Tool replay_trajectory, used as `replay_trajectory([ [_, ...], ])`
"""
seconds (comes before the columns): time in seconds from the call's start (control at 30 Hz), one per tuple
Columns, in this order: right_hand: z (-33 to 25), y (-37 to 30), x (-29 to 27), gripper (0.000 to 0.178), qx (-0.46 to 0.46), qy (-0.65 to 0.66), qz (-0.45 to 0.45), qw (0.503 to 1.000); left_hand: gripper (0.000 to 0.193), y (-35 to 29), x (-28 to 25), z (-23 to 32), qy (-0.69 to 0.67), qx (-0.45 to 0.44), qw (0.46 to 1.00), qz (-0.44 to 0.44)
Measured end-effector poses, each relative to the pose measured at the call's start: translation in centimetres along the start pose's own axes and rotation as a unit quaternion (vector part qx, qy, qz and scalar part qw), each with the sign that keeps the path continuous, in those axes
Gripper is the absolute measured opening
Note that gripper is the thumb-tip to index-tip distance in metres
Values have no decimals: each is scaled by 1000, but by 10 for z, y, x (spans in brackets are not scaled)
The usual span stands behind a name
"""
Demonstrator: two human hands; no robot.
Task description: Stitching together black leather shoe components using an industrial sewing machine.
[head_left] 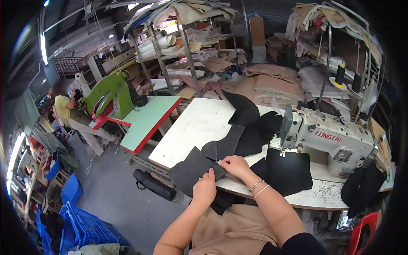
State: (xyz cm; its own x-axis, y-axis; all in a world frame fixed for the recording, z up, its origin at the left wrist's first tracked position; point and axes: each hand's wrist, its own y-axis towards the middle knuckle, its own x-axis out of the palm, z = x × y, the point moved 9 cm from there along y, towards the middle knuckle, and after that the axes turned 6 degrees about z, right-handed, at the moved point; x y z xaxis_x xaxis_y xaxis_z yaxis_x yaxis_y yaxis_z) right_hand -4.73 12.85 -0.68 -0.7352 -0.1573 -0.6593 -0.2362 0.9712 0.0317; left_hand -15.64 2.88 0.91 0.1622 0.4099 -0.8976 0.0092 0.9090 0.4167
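Observation:
My left hand (205,190) grips the near edge of a black fabric piece (189,169) at the front of the white sewing table (186,127). A seam runs up the black fabric just beyond my fingers. Close beside it, my right hand (236,166), with bracelets at the wrist, is pinched at the seam. A small pale tip shows at its fingertips, too small to name. More black pieces (251,139) lie overlapped beyond my hands. Another black panel (290,172) lies flat below the needle of the white sewing machine (329,135).
Black pieces (362,187) hang over the table's right edge above a red chair (364,233). Thread cones (340,76) stand behind the machine. At left are a green press (114,97), a person (70,108) and blue crates (87,227). Shelves of material (187,51) fill the back.

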Motion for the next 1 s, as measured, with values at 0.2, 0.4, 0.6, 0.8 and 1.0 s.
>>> replay_trajectory([
  [0.2,32,11,25,29,55,210,-17,976,46,1,2,7,-19,3,1000,12],
  [0.4,31,1,31,23,122,362,-41,923,47,0,2,1,-45,-10,999,18],
  [0.6,28,-2,26,22,124,355,-55,925,49,0,4,1,-44,-6,999,27],
  [0.8,24,-1,26,19,128,393,-59,908,49,0,3,3,-45,1,999,30],
  [1.0,29,-3,27,18,141,405,-49,902,49,1,5,-1,-61,-14,998,24],
])
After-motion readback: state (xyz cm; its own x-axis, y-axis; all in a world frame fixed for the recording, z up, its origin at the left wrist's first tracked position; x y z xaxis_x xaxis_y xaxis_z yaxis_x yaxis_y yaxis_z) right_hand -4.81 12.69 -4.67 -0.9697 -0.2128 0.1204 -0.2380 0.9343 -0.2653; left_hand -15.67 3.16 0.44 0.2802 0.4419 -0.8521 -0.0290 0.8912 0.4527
